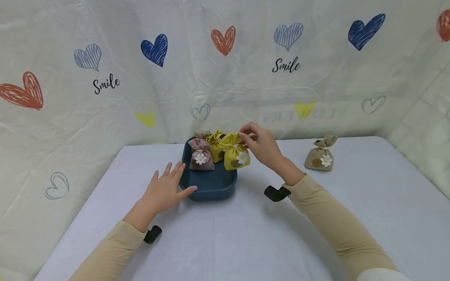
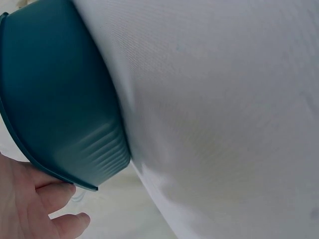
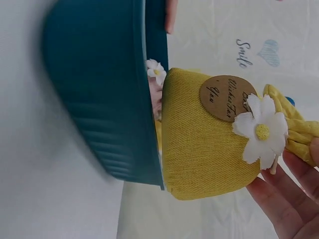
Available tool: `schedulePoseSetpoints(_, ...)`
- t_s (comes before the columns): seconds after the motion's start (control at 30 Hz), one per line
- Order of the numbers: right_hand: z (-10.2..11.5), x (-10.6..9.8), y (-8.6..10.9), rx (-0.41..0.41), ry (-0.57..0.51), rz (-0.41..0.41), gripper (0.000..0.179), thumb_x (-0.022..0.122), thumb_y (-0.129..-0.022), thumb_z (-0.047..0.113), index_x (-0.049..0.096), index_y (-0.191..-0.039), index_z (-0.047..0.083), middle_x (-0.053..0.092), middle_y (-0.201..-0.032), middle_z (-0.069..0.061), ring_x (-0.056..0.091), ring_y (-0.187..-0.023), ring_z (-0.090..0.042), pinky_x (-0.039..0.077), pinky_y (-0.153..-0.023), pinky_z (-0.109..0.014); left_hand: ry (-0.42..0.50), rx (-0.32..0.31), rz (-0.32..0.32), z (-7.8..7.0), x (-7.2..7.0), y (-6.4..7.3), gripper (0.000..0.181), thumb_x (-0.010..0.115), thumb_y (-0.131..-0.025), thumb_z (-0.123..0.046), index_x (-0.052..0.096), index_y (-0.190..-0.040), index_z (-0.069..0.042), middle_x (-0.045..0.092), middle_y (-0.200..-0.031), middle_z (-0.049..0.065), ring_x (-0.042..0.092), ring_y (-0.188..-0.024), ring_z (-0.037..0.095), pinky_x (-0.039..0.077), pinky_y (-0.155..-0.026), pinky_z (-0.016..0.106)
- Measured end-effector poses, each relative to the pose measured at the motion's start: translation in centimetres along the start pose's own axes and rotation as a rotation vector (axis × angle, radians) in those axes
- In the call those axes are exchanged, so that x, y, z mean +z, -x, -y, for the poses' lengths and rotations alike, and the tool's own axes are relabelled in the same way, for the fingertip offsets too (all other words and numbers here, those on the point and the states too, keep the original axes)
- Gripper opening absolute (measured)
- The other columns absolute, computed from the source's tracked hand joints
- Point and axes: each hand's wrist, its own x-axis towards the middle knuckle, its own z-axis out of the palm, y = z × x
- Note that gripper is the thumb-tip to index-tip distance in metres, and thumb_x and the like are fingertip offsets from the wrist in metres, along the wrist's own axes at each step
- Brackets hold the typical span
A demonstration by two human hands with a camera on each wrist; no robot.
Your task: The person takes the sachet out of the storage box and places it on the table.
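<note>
A yellow drawstring pouch point(image 1: 236, 153) with a white flower hangs at the right rim of a dark teal bin point(image 1: 211, 188). My right hand point(image 1: 262, 144) pinches the pouch by its gathered neck; the right wrist view shows the pouch point(image 3: 214, 139) beside the bin wall, with a round tag on it. My left hand point(image 1: 168, 189) rests on the bin's left rim with fingers spread; in the left wrist view its fingers point(image 2: 55, 196) touch the rim. Inside the bin sit a pink pouch point(image 1: 201, 157), another yellow pouch point(image 1: 215, 147) and a partly hidden beige pouch point(image 1: 202, 134).
A beige pouch point(image 1: 319, 155) with a white flower stands on the white table point(image 1: 231, 243), to the right of the bin. Behind the table hangs a pale curtain point(image 1: 221, 80) printed with hearts and words.
</note>
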Motion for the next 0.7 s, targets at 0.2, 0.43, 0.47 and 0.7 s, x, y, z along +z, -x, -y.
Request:
schedulePoseSetpoints(0.2, 0.0, -0.8, 0.8, -0.021, 0.017, -0.035, 0.013, 0.061, -0.104, 0.006, 0.064, -0.111, -0.004, 0.065, -0.104, -0.02, 0.074, -0.089, -0.035, 0.061, -0.078, -0.041, -0.006, 0.001, 0.001, 0.0, 0.0, 0.0, 0.095, 0.047, -0.099, -0.07, 0.025, -0.163, -0.003, 0.024, -0.167, 0.017, 0.018, -0.152, 0.045, 0.016, -0.115, 0.071)
schedulePoseSetpoints(0.43, -0.3, -1.7, 1.2, -0.041, 0.037, -0.039, 0.013, 0.06, -0.104, 0.006, 0.063, -0.111, -0.005, 0.065, -0.104, -0.021, 0.074, -0.091, -0.036, 0.061, -0.079, -0.041, -0.015, -0.002, 0.007, 0.1, -0.1, 0.0, 0.098, 0.047, -0.098, -0.072, 0.024, -0.163, -0.003, 0.023, -0.167, 0.016, 0.017, -0.153, 0.045, 0.017, -0.115, 0.071)
schedulePoseSetpoints(0.47, -0.3, -1.8, 1.3, -0.043, 0.045, -0.041, 0.013, 0.061, -0.104, 0.006, 0.063, -0.111, -0.005, 0.065, -0.104, -0.02, 0.074, -0.09, -0.035, 0.061, -0.079, -0.04, -0.013, -0.003, 0.006, 0.1, -0.1, 0.0, 0.098, 0.047, -0.098, -0.072, 0.024, -0.163, -0.003, 0.023, -0.167, 0.016, 0.017, -0.153, 0.044, 0.017, -0.116, 0.071)
schedulePoseSetpoints(0.7, -0.5, -2.8, 2.1, -0.051, 0.114, -0.068, 0.012, 0.061, -0.104, 0.005, 0.064, -0.111, -0.004, 0.068, -0.102, -0.019, 0.074, -0.088, -0.034, 0.061, -0.076, -0.036, -0.011, -0.002, 0.007, 0.1, -0.1, 0.0, 0.096, 0.048, -0.098, -0.071, 0.024, -0.163, -0.003, 0.023, -0.167, 0.016, 0.017, -0.153, 0.044, 0.016, -0.116, 0.071)
